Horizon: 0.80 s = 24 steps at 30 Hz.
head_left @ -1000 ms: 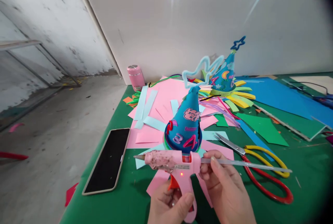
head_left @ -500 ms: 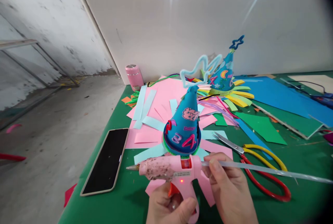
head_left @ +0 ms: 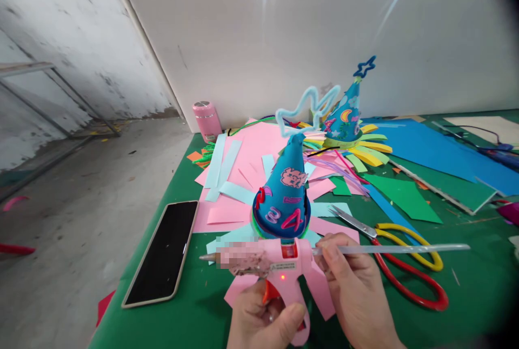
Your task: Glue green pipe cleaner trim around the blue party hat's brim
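Note:
My left hand (head_left: 263, 316) is wrapped round the handle of a pink glue gun (head_left: 290, 268), fingers by its orange trigger. The gun's nozzle points left and a red light glows on its side. My right hand (head_left: 352, 278) pinches a clear glue stick (head_left: 397, 249) at the gun's back end; its front part is hidden by the gun and fingers. Just behind the gun stands a blue cone party hat (head_left: 286, 192) with number stickers, a light-blue pipe-cleaner shape on its tip, and pink and light-blue paper strips fanned round its base.
Scissors (head_left: 389, 246) with red and yellow handles lie at the right. A phone (head_left: 162, 254) lies at the left table edge. Further back are a pink bottle (head_left: 206, 122), a second cone hat (head_left: 344, 113), blue paper (head_left: 425, 146) and a white board (head_left: 284, 46).
The glue stick, tilted down to the right before, is now nearly level, and its far end has come into view. Both hands keep their hold; the view has shifted slightly.

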Motion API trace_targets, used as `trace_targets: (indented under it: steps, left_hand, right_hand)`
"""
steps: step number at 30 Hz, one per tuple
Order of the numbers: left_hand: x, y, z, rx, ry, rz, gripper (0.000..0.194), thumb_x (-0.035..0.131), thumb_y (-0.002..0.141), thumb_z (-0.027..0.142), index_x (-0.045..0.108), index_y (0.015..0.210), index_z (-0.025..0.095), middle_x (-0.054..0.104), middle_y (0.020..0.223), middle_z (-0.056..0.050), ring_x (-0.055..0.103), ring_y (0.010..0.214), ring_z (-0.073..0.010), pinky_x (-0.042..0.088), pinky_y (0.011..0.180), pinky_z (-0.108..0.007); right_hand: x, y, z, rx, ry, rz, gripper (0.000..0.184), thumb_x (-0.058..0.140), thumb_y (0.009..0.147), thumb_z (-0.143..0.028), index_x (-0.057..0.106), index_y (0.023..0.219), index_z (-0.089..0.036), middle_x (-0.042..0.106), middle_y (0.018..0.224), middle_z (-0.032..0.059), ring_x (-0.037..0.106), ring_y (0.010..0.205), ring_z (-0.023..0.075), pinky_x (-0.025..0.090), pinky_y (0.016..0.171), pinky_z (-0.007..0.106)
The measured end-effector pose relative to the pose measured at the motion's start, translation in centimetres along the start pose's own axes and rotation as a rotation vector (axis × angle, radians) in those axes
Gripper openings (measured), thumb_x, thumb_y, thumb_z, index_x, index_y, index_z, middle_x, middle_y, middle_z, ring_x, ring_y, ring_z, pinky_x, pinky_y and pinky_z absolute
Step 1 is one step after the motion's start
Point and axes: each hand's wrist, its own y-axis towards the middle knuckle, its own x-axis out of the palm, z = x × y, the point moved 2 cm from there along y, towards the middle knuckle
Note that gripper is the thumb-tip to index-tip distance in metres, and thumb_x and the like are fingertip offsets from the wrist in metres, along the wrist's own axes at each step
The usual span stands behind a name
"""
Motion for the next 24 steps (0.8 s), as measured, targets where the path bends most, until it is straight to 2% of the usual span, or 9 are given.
trace_targets:
  steps: [5, 11, 20, 24]
  left_hand:
    - [-0.1, 0.1, -0.4, 0.017, 0.018, 0.007, 0.041, 0.072, 0.058, 0.051, 0.065, 0.063, 0.011, 0.045, 0.049, 0.002, 0.031, 0.046, -0.0063, 0.026, 0.044, -0.019]
    - [-0.1, 0.2, -0.2, 0.023, 0.035, -0.01, 0.041, 0.072, 0.059, 0.051, 0.065, 0.064, 0.011, 0.046, 0.05, 0.001, 0.033, 0.047, -0.0067, 0.027, 0.045, -0.019]
    - [0.4, 0.2, 0.9, 0.018, 0.053, -0.021, 0.042, 0.072, 0.058, 0.053, 0.062, 0.058, 0.012, 0.043, 0.046, 0.002, 0.03, 0.045, -0.0059, 0.021, 0.043, -0.02]
    - [0.8, 0.2, 0.9, 0.003, -0.005, -0.018, 0.039, 0.074, 0.057, 0.05, 0.063, 0.059, 0.013, 0.043, 0.046, 0.003, 0.03, 0.045, -0.0061, 0.02, 0.042, -0.02]
  right_hand:
    - [-0.2, 0.1, 0.3, 0.047, -0.025, -0.013, 0.017, 0.07, 0.068, -0.034, 0.064, 0.062, -0.019, 0.053, 0.055, -0.003, 0.045, 0.054, 0.0077, 0.039, 0.051, 0.019]
    - [-0.4, 0.1, 0.4, 0.119, 0.038, -0.076, 0.013, 0.069, 0.07, -0.033, 0.065, 0.07, -0.021, 0.058, 0.06, -0.0019, 0.049, 0.056, 0.008, 0.041, 0.053, 0.018]
    - [-0.4, 0.1, 0.4, 0.137, 0.027, -0.041, 0.019, 0.07, 0.069, -0.034, 0.062, 0.064, -0.018, 0.053, 0.054, -0.0026, 0.045, 0.05, 0.0069, 0.038, 0.047, 0.018]
    - [-0.6, -0.1, 0.5, 0.117, 0.017, -0.035, 0.017, 0.07, 0.069, -0.035, 0.063, 0.07, -0.019, 0.055, 0.058, -0.0019, 0.046, 0.052, 0.0081, 0.039, 0.048, 0.019]
